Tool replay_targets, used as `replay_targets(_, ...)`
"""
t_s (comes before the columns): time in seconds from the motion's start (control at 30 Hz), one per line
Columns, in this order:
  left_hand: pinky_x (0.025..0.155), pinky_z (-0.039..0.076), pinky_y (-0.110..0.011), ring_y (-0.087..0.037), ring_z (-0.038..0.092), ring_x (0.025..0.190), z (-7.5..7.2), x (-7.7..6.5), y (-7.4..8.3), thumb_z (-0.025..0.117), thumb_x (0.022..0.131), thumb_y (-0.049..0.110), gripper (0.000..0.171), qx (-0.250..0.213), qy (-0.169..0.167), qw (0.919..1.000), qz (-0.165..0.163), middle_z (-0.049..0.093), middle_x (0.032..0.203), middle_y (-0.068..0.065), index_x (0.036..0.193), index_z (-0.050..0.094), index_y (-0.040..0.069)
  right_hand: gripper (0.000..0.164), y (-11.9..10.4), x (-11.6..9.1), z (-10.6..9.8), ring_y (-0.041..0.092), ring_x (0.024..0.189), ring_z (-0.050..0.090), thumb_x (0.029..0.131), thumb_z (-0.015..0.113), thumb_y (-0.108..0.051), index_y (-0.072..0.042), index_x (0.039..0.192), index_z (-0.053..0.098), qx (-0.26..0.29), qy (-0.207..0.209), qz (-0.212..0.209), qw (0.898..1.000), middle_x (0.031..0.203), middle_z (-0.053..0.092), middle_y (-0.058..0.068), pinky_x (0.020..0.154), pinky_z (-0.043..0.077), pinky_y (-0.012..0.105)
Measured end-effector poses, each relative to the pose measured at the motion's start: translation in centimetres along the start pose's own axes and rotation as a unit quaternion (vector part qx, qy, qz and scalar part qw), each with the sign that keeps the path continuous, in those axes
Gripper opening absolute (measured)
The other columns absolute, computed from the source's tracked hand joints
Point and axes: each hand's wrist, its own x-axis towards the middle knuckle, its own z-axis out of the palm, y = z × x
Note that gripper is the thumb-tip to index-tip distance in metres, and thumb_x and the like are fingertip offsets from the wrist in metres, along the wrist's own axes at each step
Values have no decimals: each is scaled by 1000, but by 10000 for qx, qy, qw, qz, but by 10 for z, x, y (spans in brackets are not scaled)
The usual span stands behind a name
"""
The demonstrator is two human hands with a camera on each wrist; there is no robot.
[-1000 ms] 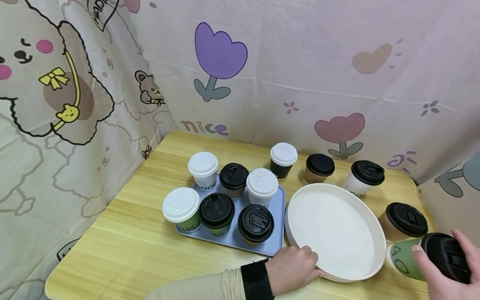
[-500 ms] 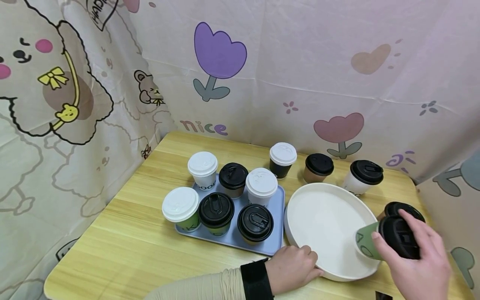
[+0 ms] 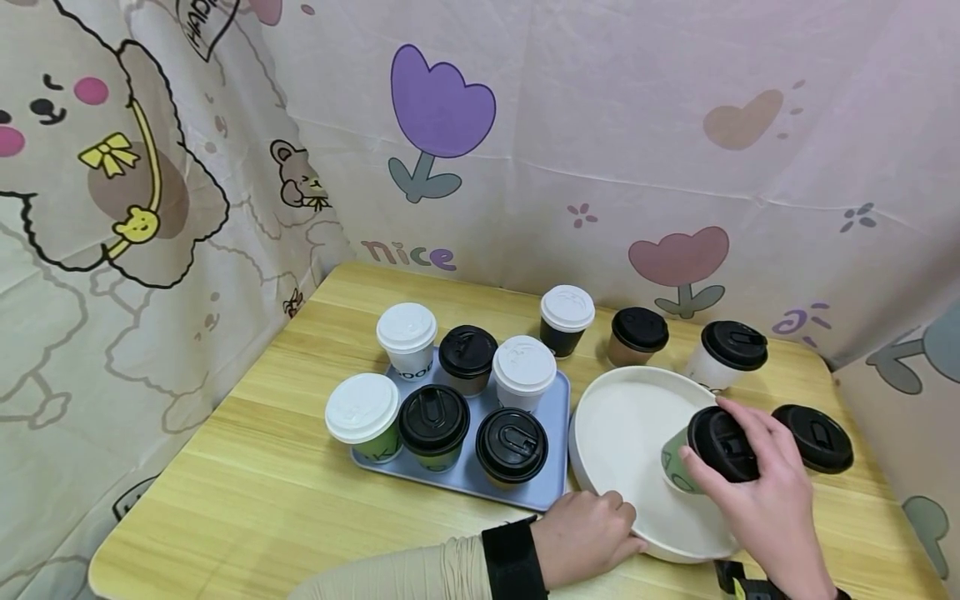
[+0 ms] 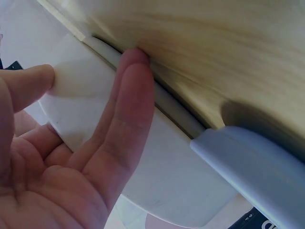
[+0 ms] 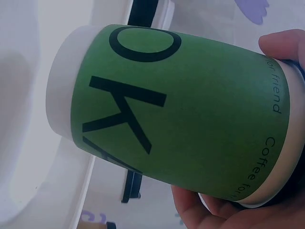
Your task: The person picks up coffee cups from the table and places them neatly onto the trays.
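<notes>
My right hand (image 3: 768, 483) grips a green paper coffee cup (image 3: 677, 467) around its black lid (image 3: 723, 444). The cup is tilted, base toward the left, over the round white tray (image 3: 637, 417). Large dark letters show on the green cup wall (image 5: 190, 109) in the right wrist view, with fingers and thumb around the lid end. My left hand (image 3: 585, 537) is at the near left rim of the round tray. In the left wrist view its fingers (image 4: 126, 114) lie fairly straight against the tray's outer wall (image 4: 167, 167), thumb apart from them.
Left of the round tray, a blue rectangular tray (image 3: 558, 433) bears several lidded cups. Behind the round tray stand a white-lidded cup (image 3: 567, 317), a brown cup (image 3: 637, 337) and a white cup (image 3: 727, 354). Another black-lidded cup (image 3: 817, 437) is right of my right hand.
My right hand has carried the green coffee cup leftward from beyond the round tray's right side to over the tray. The left hand has stayed at the rim.
</notes>
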Motion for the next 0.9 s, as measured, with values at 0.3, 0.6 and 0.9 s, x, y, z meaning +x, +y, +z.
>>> replay_targets(0.3, 45, 37, -17, -1, 54, 57, 1, 1, 0, 60, 103, 49, 35, -15, 2, 10000, -24, 57, 73, 11, 83, 68, 22, 76, -5, 13, 8, 37, 121, 49, 74, 92, -19, -20, 144, 62, -149, -55, -640, 9978, 140, 52, 18, 87, 33, 47)
replay_targets(0.6, 46, 38, -16, 0, 54, 59, 1, 1, -1, 60, 103, 49, 34, -76, -61, 10000, -1, 57, 73, 12, 85, 69, 22, 75, -11, 24, 12, 41, 121, 49, 75, 90, -20, -17, 144, 61, -74, -157, -711, 9973, 141, 52, 22, 84, 33, 50)
replay_targets(0.9, 46, 37, -15, 0, 54, 58, 1, 0, -1, 60, 103, 48, 34, -65, -50, 10000, 36, 57, 73, 11, 85, 69, 22, 74, -15, 36, 19, 37, 114, 53, 78, 90, -25, -18, 145, 60, -90, -291, -808, 9963, 141, 52, 18, 79, 36, 39)
